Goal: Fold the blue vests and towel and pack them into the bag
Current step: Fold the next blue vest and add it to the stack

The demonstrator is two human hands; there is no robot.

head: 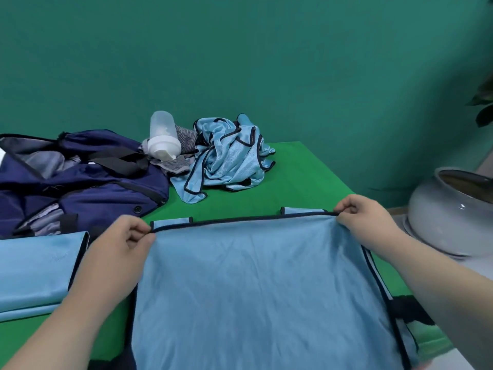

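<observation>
Fingers of the left hand pinch the dark-trimmed top edge of a light blue vest at its left corner. The right hand pinches the same edge at its right corner, pulling it straight over the green table. From that vest, a folded vest lies at nine o'clock and the open navy bag at ten. A grey striped towel sits under a shaker bottle at eleven, crumpled vests at twelve, a ceramic pot at three.

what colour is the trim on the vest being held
Dark navy trim on the light blue vest, clearest in the head view.
</observation>
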